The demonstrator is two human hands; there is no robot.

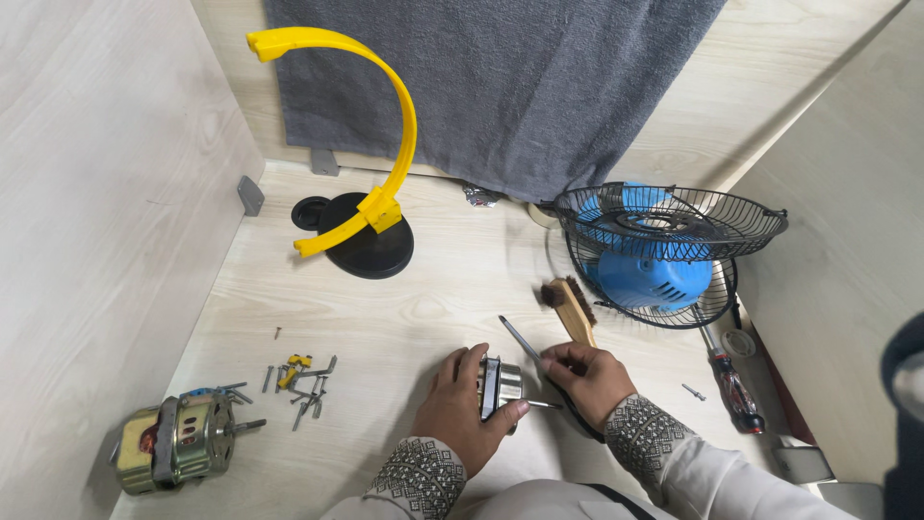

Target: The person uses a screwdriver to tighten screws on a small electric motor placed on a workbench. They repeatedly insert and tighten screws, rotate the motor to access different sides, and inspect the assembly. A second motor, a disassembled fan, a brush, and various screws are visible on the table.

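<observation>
The left hand (460, 409) curls round a small metal motor part (500, 387) — fingers closed on its silvery, ringed body, low on the pale wood tabletop (433, 308). Just right, the right hand (585, 377) pinches a thin metal tool (521, 340) — beside a wooden brush (570, 306).

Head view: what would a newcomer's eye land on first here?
Probably the bright yellow arc rising from its black round base at the back of the wooden table. Next, the blue fan body in its black wire cage to the right. Near the front edge, the left hand holds a small metal part while the right hand holds a wooden brush.
</observation>
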